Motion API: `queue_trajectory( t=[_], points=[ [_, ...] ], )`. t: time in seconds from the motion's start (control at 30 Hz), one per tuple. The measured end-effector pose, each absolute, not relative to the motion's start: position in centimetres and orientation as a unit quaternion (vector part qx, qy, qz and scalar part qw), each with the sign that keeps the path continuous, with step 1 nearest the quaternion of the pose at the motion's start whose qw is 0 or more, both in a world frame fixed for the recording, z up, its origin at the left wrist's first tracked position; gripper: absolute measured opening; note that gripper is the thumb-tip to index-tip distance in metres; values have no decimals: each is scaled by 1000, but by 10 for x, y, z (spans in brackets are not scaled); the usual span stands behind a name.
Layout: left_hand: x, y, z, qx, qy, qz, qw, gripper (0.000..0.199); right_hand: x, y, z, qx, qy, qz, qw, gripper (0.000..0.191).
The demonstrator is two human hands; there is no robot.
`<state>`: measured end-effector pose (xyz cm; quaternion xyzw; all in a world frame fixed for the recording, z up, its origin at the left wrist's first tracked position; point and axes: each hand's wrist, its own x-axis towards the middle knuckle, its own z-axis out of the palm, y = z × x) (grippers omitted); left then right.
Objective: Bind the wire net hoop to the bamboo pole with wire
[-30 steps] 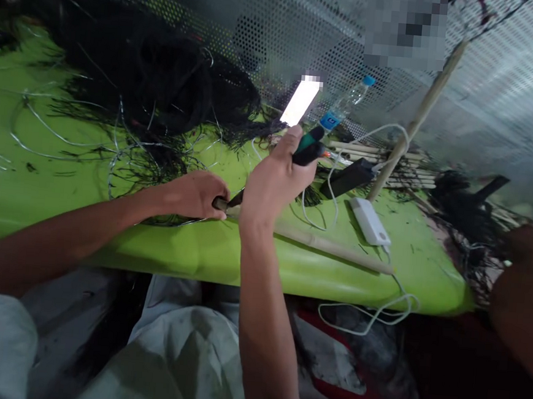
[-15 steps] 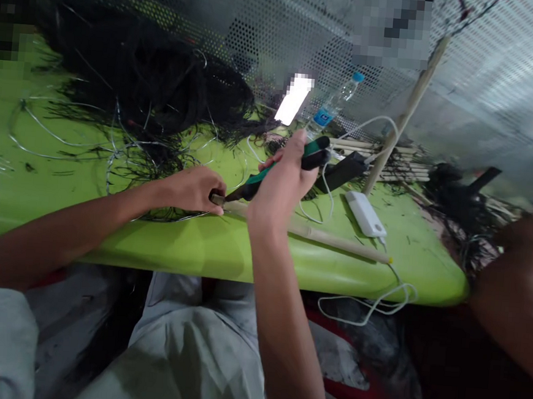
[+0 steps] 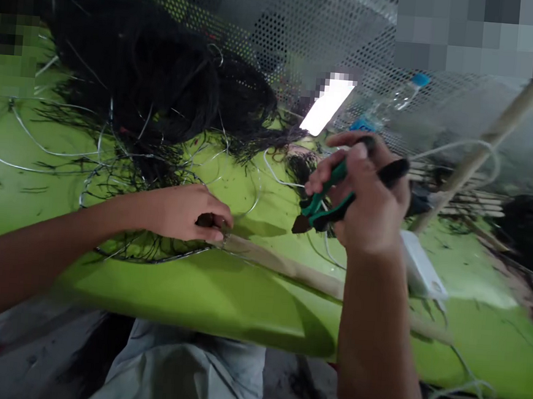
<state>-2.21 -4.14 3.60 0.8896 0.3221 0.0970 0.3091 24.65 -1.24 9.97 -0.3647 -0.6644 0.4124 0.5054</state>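
My left hand (image 3: pixel 185 213) is closed at the near-left end of a pale bamboo stick (image 3: pixel 284 265) lying along the table's front edge. Thin wire shows by its fingertips, and the fingers hide the stick's very end. Held up to the right of it, above the stick, are green-and-black pliers (image 3: pixel 323 213) in my right hand (image 3: pixel 374 202). The handles are spread and the jaws point down and left, apart from the stick. A black-bristled wire (image 3: pixel 164 259) runs beneath my left hand and forearm.
Black netting or fibre (image 3: pixel 151 73) with loose wire loops is heaped at the back left of the green table (image 3: pixel 262 310). A bright lit panel (image 3: pixel 328 106), a water bottle (image 3: pixel 408 94), a white power bank (image 3: pixel 422 267) with a cable and an upright pole (image 3: pixel 497 141) stand right.
My right hand has lifted the pliers away from the stick's end, rightward, and their handles have spread. My left hand has stayed at the stick's end. The view has shifted.
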Motion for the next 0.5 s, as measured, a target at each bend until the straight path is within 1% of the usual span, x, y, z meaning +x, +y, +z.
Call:
queue_trajectory(
  t=[0.07, 0.13, 0.2, 0.33, 0.4, 0.5],
  points=[
    [-23, -40, 35, 889, 311, 115, 317, 19, 238, -11, 86, -366, -719, 375, 457, 30],
    [-23, -40, 33, 891, 304, 131, 311, 16, 227, -17, 79, -377, -777, 288, 413, 29],
    [-23, -40, 31, 903, 296, 133, 280, 15, 219, -25, 74, -378, -820, 212, 374, 31],
    [-24, -40, 33, 934, 265, 122, 205, 22, 214, -29, 67, -375, -876, 111, 281, 46],
    [-23, -40, 37, 940, 257, 107, 195, 26, 218, -22, 62, -413, -880, 57, 227, 51],
    [-21, -39, 41, 939, 272, 74, 198, 29, 225, -6, 55, -496, -860, -1, 123, 53]
  ],
)
